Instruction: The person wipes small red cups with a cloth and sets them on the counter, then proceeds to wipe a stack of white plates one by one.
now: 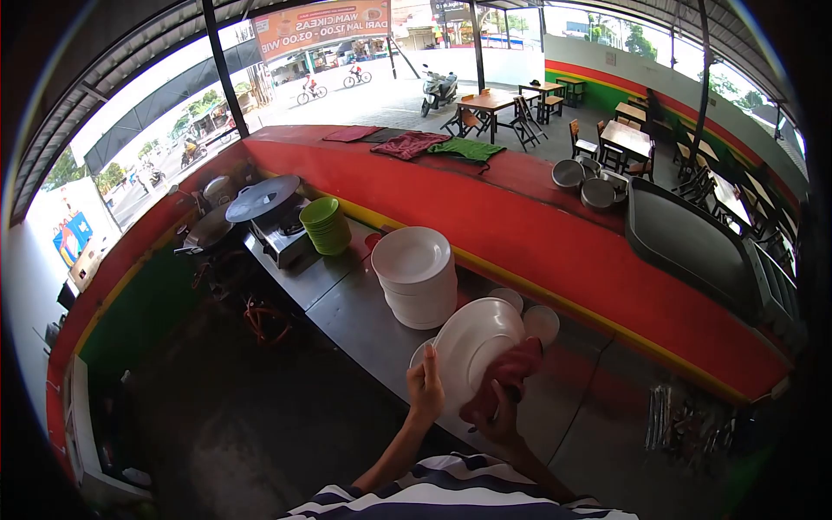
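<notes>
A white plate [461,340] is tilted up in front of me, its left rim gripped by my left hand [425,388] with the thumb pointing up. Bunched in my right hand [497,418] is a dark red cloth [518,362], which lies against the plate's right side. The cloth covers part of the plate and some of the fingers. Just beyond the plate stands a tall stack of white plates [418,299]. Small white bowls [542,324] sit behind the held plate. Part of another white dish shows beneath it on the left.
The metal counter [342,299] runs along a red wall [520,234]. Green bowls [327,232] are stacked near a stove [286,243] with a large lid [263,198]. Cloths [468,150], metal pots [598,192] and a dark tray [685,230] rest on the ledge. Cutlery [685,420] is at right.
</notes>
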A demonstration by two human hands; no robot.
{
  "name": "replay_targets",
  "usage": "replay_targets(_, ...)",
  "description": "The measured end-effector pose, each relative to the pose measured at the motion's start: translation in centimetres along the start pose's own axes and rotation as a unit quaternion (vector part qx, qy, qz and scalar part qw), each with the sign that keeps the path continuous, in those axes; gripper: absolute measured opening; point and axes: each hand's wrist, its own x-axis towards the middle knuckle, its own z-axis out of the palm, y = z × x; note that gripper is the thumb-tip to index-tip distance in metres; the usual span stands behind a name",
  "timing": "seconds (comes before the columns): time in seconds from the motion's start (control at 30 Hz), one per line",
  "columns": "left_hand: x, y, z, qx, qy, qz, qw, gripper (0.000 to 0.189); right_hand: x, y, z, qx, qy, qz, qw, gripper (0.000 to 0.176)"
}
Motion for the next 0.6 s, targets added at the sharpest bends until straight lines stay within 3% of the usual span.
replay_targets(0.13,-1.4,-0.1,0.0,0.031,-0.078,-0.012,0.996,0.06,1.5,0.1,-1.6,0.098,0.165,0.077,0.979,0.072)
replay_targets(0.23,-3.0,-0.5,0.2,0.095,-0.16,0.0,0.983,0.058,5.1,-1.7,-3.4,0.218,0.26,0.146,0.929,0.066)
replay_targets(0.33,-3.8,-0.2,0.2,0.174,-0.224,-0.043,0.958,0.054,5.7,-3.3,-5.0,0.14,0.168,0.132,0.967,0.059)
replay_targets(0.47,-4.4,-1.2,1.1,0.145,-0.279,0.049,0.948,0.045,7.1,-5.8,-5.7,-0.044,0.032,-0.073,0.996,0.046)
replay_targets(0.57,-3.7,-0.1,0.9,0.235,-0.302,0.106,0.918,0.043,7.8,-5.1,-7.0,0.009,0.05,0.013,0.999,0.044)
replay_targets(0.6,-3.5,0.0,0.6,0.241,-0.302,0.094,0.918,0.043,7.5,-3.0,-6.2,0.116,0.101,0.058,0.986,0.037)
